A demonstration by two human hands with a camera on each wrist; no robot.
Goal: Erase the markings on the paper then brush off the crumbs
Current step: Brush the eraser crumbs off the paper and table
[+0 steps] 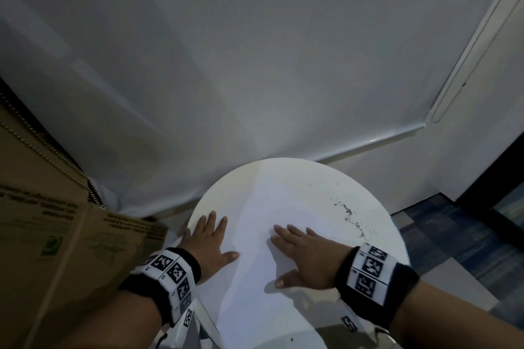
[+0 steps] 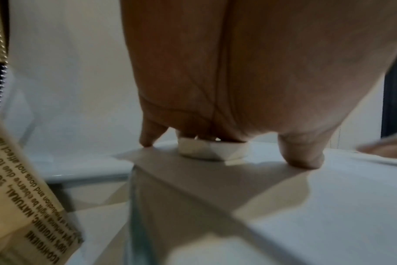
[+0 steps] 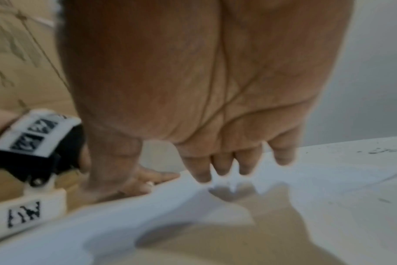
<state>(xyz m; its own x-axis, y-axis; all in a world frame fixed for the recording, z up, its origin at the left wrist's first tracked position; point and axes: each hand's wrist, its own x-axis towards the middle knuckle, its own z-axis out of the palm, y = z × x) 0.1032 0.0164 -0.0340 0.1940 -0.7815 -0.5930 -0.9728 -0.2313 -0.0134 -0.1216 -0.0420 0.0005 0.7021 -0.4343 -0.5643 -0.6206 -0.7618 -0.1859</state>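
Note:
A white sheet of paper lies on a round white table. My left hand lies flat on the paper's left edge, fingers straight and spread. In the left wrist view a small white eraser sits under its fingers, pressed against the paper. My right hand rests on the middle of the sheet with straight fingers and holds nothing. Dark eraser crumbs are scattered to the right of this hand; they also show at the far right as crumbs. No markings show on the visible paper.
A brown cardboard box stands close against the table's left side. A white wall rises right behind the table. Patterned floor drops away to the right. The table rim is near both wrists.

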